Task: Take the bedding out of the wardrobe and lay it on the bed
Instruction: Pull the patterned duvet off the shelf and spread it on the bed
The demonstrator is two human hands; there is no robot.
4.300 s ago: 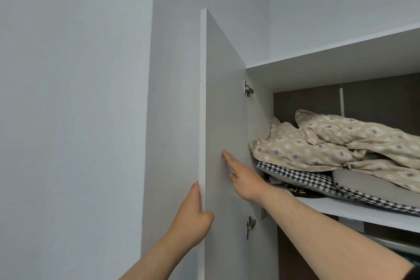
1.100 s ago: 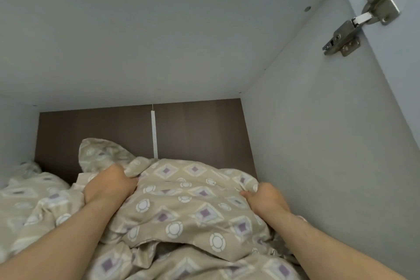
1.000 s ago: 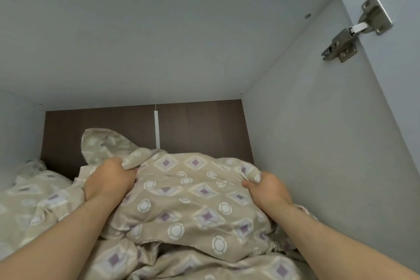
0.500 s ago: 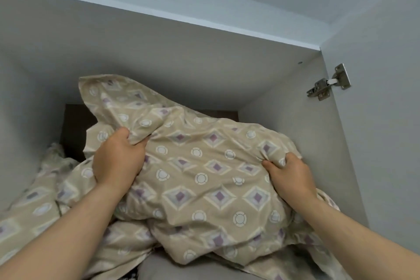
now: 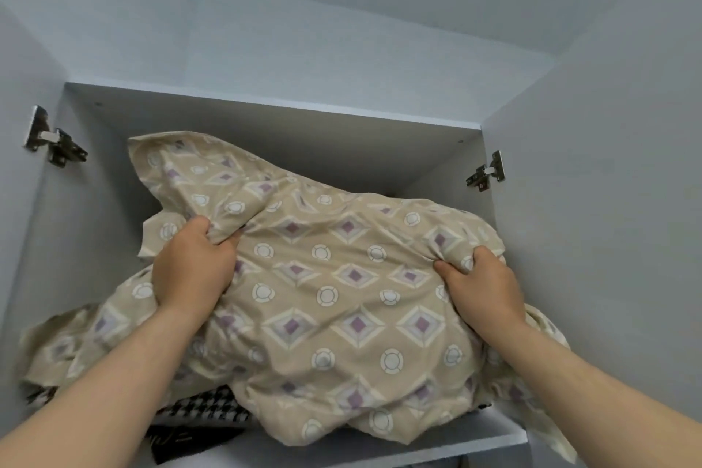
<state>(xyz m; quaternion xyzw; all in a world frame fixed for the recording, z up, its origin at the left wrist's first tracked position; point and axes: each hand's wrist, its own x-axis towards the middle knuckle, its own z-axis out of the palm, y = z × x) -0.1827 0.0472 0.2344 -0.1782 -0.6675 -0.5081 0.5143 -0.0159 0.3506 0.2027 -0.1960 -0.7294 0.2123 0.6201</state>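
Note:
A beige bedding bundle (image 5: 334,289) with purple diamonds and white rings fills the open top compartment of the white wardrobe (image 5: 266,106). My left hand (image 5: 190,270) grips a bunch of its fabric at the upper left. My right hand (image 5: 482,285) grips a fold at the bundle's right side. The bundle is lifted and hangs partly over the front edge of the shelf (image 5: 437,448). More of the same beige fabric (image 5: 60,350) trails down at the lower left.
A black-and-white houndstooth cloth (image 5: 205,410) lies under the bundle, with a dark item (image 5: 182,441) below it. Both wardrobe doors stand open, with metal hinges at the left (image 5: 53,144) and the right (image 5: 486,171). The ceiling is close above.
Both hands have pulled the bundle up and forward, out toward the shelf's front edge. My view has drawn back, so both hinges and the whole compartment opening now show.

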